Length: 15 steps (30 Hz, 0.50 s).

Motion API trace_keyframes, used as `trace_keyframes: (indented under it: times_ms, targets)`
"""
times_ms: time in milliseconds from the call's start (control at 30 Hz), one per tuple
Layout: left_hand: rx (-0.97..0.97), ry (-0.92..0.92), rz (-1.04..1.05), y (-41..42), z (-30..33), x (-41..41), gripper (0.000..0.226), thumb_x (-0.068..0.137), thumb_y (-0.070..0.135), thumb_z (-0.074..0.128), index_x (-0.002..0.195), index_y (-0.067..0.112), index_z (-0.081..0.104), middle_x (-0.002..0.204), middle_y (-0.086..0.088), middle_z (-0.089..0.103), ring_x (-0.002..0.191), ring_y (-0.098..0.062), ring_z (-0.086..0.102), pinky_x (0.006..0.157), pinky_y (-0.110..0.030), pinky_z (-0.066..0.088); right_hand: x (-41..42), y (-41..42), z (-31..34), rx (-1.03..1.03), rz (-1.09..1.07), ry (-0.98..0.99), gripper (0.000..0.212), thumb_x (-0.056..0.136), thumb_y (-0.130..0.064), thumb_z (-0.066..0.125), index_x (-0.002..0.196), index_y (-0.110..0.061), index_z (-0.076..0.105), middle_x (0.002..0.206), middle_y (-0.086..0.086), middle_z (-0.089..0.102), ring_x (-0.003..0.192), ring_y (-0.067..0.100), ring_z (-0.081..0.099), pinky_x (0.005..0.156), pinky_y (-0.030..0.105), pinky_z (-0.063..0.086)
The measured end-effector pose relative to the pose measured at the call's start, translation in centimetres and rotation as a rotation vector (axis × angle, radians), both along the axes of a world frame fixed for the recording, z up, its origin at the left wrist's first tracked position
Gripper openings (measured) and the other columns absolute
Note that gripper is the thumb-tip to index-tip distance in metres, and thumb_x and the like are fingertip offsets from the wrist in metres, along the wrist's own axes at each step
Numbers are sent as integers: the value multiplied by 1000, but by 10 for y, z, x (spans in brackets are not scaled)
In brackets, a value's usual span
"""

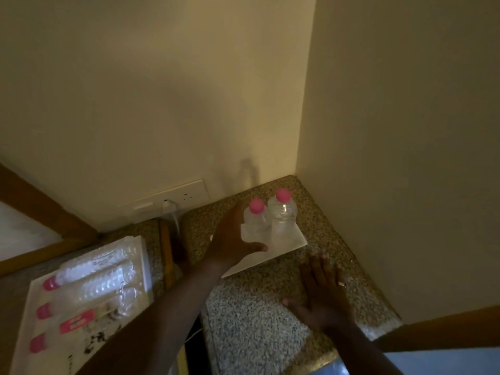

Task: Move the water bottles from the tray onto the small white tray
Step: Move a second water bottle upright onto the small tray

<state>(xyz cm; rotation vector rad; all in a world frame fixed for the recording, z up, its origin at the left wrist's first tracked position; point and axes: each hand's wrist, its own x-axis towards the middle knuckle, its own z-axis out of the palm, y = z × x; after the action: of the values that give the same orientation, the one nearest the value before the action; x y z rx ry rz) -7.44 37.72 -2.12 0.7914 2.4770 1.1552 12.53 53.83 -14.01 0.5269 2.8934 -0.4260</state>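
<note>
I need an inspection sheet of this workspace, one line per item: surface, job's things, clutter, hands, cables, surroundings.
Surface: speckled stone counter, in a wall corner.
Job's things: two pink-capped bottles upright on the small white tray: left bottle, right bottle. Three more bottles lie in the large tray.
Clutter: pink-labelled packet in the large tray.
Hands: left hand wraps the left bottle; right hand lies flat on the counter, empty, ring on one finger.
Cables: white plug and cable at the wall socket.
Surroundings: cream walls, wooden trim.
</note>
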Motion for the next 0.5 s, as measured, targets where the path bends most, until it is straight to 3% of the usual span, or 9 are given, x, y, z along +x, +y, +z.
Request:
trace_keyframes:
  times_ms: [67, 167, 333, 500]
  targets:
    - [-124, -5, 27, -25, 1, 0, 116, 54, 52, 91, 149, 27, 28, 154, -1, 35, 140, -23, 33, 112, -43, 35, 0, 0, 1, 14, 9, -16, 112, 74, -98, 13, 156, -23, 3, 158, 9, -26, 140, 26, -40, 112, 54, -28]
    - [-332, 159, 24, -83, 2, 2, 106, 56, 60, 85, 143, 21, 39, 145, -7, 43, 136, -29, 39, 105, -40, 41, 1, -4, 2, 53, 25, -41, 107, 78, -94, 12, 156, -22, 0, 159, 12, -26, 141, 28, -38, 114, 56, -23]
    - [-468, 374, 163, -215, 7, 28, 96, 56, 69, 79, 132, 16, 56, 136, -10, 57, 125, -35, 50, 100, -47, 42, -7, -48, -7, 26, 96, -11, 98, 81, -90, 10, 156, -27, 11, 164, 5, -11, 145, 26, -26, 119, 58, -11]
    - [-569, 369, 293, -307, -2, 41, 83, 55, 58, 86, 124, 20, 62, 127, -6, 62, 115, -32, 56, 94, -45, 46, -19, -96, -11, 79, 197, -49, 95, 82, -86, -1, 155, -29, 20, 166, 7, 5, 150, 30, -8, 120, 59, -4]
